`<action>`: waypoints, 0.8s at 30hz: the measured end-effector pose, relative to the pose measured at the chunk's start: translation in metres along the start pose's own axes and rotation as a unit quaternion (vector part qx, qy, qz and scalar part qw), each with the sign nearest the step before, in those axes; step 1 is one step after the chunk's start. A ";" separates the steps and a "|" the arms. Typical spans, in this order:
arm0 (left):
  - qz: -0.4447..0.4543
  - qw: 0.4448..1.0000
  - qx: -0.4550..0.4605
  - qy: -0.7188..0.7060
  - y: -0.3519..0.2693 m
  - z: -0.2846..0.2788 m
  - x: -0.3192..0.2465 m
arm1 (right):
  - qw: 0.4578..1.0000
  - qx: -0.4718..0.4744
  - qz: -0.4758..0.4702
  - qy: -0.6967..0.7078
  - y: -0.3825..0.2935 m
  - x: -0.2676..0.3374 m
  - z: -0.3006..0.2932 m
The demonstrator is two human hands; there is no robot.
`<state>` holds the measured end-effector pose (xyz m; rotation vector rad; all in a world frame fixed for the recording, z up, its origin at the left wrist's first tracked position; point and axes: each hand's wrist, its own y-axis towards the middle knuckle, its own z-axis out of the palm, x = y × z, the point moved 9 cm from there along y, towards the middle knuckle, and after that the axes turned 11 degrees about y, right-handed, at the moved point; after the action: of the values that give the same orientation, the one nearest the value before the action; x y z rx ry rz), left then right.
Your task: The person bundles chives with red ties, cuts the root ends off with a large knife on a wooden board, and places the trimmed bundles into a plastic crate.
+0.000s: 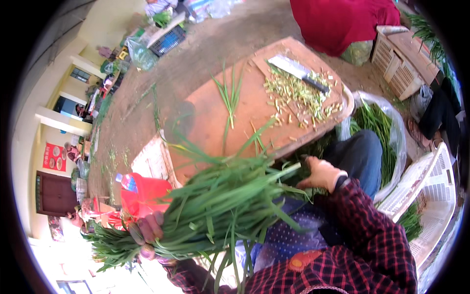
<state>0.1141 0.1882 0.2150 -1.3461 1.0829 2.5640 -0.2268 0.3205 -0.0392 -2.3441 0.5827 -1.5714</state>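
A thick bundle of long flat green leaves [220,205], probably garlic chives, lies across the front of my body. My left hand [148,231] is closed around it near its left end. Loose leaves hang down from its underside. Just past the bundle's right end is my right hand [321,174], thumb and fingers apart, with nothing seen in it. Beyond the bundle, a few loose stalks [231,106] rest on a wooden board [205,128]. A cleaver [293,70] lies on a heap of cut stem ends [286,92] at the board's far right.
A red bucket [143,194] with a plastic bottle [128,182] stands at the left. To the right are a clear plastic bag of greens [394,143] and a white plastic crate [437,205]. Farther off are another crate [396,70] and a red cloth [330,25].
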 end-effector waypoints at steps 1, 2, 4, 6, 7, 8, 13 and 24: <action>0.001 1.000 0.019 0.012 -0.006 -0.014 -0.004 | 0.985 0.005 -0.126 0.116 -0.002 0.023 -0.002; 0.002 0.999 0.035 0.024 -0.013 -0.032 -0.007 | 0.973 0.010 -0.135 0.185 -0.004 0.048 -0.004; 0.024 0.974 0.225 0.028 0.007 0.014 -0.007 | 0.962 0.014 -0.163 0.219 0.002 0.107 0.017; 0.030 0.942 0.334 0.013 0.010 0.028 -0.001 | 0.957 0.013 -0.182 0.225 0.013 0.136 0.043; 0.032 0.931 0.363 0.005 0.009 0.035 0.001 | 0.947 0.022 -0.185 0.263 0.022 0.141 0.056; 0.031 0.920 0.391 0.000 0.006 0.039 0.002 | 0.924 0.023 -0.197 0.327 0.033 0.138 0.068; 0.029 0.941 0.338 -0.016 -0.010 0.040 0.004 | 0.973 -0.163 -0.135 -0.088 0.040 0.084 0.052; 0.033 0.918 0.396 -0.001 -0.007 0.061 0.002 | 0.952 -0.070 0.206 -0.215 0.056 -0.107 0.036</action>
<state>0.0723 0.2299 0.2327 -1.0730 1.8874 1.7729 -0.2394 0.3198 -0.1649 -2.3549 1.0142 -0.8325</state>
